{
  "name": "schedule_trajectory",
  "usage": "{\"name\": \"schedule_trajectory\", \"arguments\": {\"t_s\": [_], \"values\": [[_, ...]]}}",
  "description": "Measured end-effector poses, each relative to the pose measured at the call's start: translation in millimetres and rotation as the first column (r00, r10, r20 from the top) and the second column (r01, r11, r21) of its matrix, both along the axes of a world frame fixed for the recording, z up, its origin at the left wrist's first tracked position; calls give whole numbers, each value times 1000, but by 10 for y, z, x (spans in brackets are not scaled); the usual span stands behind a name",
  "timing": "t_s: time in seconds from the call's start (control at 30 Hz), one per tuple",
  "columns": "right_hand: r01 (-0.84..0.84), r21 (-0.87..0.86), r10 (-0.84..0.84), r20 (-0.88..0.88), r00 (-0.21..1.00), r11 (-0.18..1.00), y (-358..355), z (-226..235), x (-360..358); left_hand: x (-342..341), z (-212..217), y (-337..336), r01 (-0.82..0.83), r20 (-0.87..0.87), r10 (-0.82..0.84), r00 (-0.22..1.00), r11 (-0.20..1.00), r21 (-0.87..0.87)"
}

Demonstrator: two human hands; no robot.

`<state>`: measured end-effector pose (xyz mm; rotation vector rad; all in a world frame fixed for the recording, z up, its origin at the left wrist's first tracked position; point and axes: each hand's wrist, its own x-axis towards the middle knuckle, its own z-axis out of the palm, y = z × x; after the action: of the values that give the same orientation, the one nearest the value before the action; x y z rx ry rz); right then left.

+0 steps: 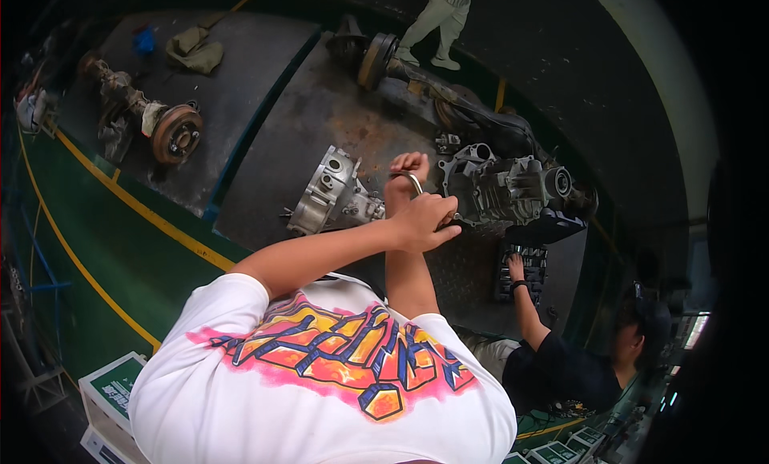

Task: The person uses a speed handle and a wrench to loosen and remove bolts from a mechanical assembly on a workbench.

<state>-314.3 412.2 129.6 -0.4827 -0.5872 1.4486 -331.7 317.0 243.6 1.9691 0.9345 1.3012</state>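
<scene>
while both hands (418,200) meet over the gearbox, a wrench (412,180) sits between them.
left hand (423,221) grips the wrench's lower end, right hand (406,176) is clenched round its ring end, above the gap between two grey transmission housings (332,193) on the steel floor plate (320,112).

gearbox housing (332,193): matt cast metal | wrench (413,180): shiny metal | floor plate (320,112): rusty, rough steel

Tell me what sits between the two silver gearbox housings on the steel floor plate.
In the head view, the person's two hands, left and right, fill the gap between left housing and right housing, gripping a metal wrench.
</scene>
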Motion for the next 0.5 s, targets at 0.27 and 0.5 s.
{"name": "schedule_trajectory", "arguments": {"t_s": [0.27,0.5], "values": [[-181,-142,225,433,873,973,-542,82,305,-839,-60,788,-499,289,604,743,788,-362],[156,143,-204,447,871,977,-320,1019,470,-749,935,176,-5,483,81,872,987,-158]]}}
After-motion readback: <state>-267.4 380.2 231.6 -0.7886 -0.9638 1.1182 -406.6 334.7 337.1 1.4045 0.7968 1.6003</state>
